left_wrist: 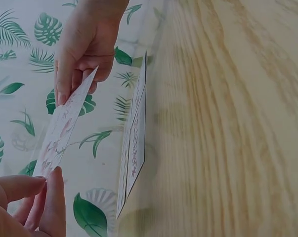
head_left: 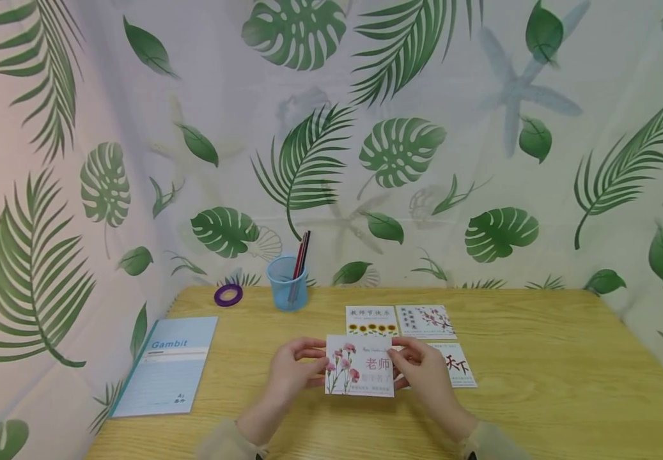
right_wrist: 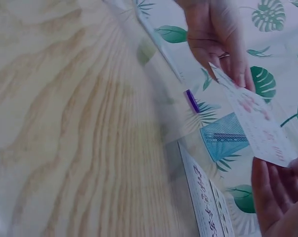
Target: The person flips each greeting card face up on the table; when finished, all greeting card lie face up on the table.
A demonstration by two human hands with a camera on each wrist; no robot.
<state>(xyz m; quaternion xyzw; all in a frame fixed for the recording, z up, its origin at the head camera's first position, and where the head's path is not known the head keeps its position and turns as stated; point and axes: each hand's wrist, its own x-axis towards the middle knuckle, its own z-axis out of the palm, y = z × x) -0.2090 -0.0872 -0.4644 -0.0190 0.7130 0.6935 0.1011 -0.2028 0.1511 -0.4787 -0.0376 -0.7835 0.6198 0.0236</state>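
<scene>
A white card with pink flowers and printed characters (head_left: 358,365) is held up above the wooden table, facing me. My left hand (head_left: 293,369) pinches its left edge, thumb in front and fingers behind. On the opposite edge, my right hand (head_left: 426,372) pinches it the same way. Both wrist views show the card tilted, spanning the gap between the two hands. Behind it on the table lie a sunflower card (head_left: 370,316), a card with red blossom branches (head_left: 425,319) and one with large red characters (head_left: 462,367), partly hidden by the right hand.
A light blue notebook (head_left: 167,367) lies at the table's left. Toward the back edge are a purple tape ring (head_left: 228,295) and a blue mesh cup (head_left: 286,287) holding several pens. A leaf-patterned cloth (head_left: 412,249) hangs behind the table (head_left: 567,358).
</scene>
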